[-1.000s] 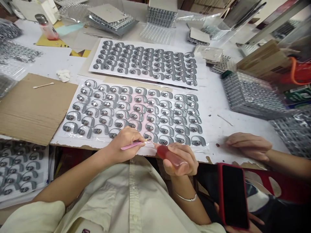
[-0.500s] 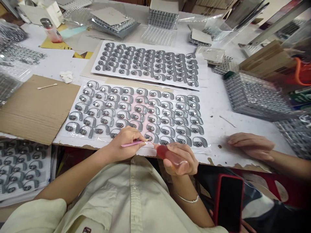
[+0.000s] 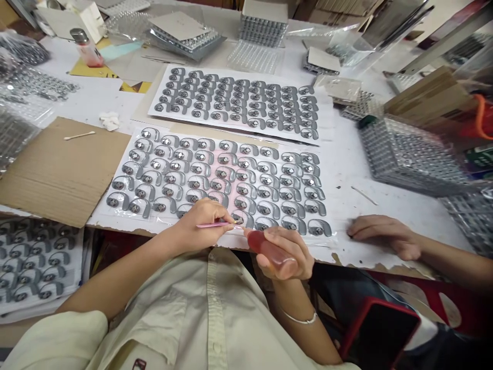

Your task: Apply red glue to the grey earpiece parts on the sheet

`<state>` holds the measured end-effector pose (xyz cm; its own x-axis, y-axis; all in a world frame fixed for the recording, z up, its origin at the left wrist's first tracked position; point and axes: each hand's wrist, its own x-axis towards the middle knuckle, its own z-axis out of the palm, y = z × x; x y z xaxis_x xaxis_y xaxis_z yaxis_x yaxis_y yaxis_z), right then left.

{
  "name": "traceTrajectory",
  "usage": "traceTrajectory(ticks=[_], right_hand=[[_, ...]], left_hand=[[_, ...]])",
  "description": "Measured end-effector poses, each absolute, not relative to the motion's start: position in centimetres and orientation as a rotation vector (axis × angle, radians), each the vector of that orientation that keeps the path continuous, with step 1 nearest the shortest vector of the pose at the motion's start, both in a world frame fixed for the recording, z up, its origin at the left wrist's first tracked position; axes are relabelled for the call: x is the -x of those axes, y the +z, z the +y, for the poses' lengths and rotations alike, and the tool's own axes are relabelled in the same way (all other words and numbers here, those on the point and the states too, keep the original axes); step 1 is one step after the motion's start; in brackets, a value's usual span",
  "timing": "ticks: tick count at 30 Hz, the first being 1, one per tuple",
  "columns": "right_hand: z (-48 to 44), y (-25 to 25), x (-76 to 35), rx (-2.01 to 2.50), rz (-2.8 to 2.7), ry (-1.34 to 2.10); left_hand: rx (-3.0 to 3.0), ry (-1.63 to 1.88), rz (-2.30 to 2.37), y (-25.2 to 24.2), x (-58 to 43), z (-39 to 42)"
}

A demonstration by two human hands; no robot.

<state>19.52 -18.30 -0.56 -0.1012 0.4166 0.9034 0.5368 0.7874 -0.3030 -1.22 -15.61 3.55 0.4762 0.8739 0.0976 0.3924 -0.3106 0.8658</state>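
My left hand (image 3: 202, 226) is closed around a slim pink stick (image 3: 210, 225), its tip pointing right. In my right hand (image 3: 295, 244) is a clear squeeze bottle (image 3: 269, 251) of red liquid, tilted with its nozzle toward the stick's tip. Whether nozzle and tip touch is too small to tell. Both hands are at the table's front edge, by a sheet of grey hook-shaped parts (image 3: 265, 193) set in rows, each with a shiny round piece. A reddish tint shows in the sheet's middle.
Behind lies a second sheet of such parts (image 3: 254, 103). Brown cardboard (image 3: 57, 169) with a cotton swab (image 3: 79, 135) is left, and a capped bottle (image 3: 89, 51) beyond. Stacked clear trays (image 3: 416, 154) stand right. A co-worker's hand (image 3: 381, 234) rests on the table, above a red-edged phone (image 3: 381, 334).
The co-worker's hand has slid left along the table, and the phone has tilted. My hands hold nearly the same pose with stick and bottle. The view has shifted slightly.
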Motion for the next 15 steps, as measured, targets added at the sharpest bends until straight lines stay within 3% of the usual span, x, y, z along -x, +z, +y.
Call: traceTrajectory(ticks=[15], right_hand=[[-18.9,1.0,-19.1,0.773,-1.867,-0.157]], left_hand=[[-1.557,0.528,1.173,5.1,1.1,-14.3]])
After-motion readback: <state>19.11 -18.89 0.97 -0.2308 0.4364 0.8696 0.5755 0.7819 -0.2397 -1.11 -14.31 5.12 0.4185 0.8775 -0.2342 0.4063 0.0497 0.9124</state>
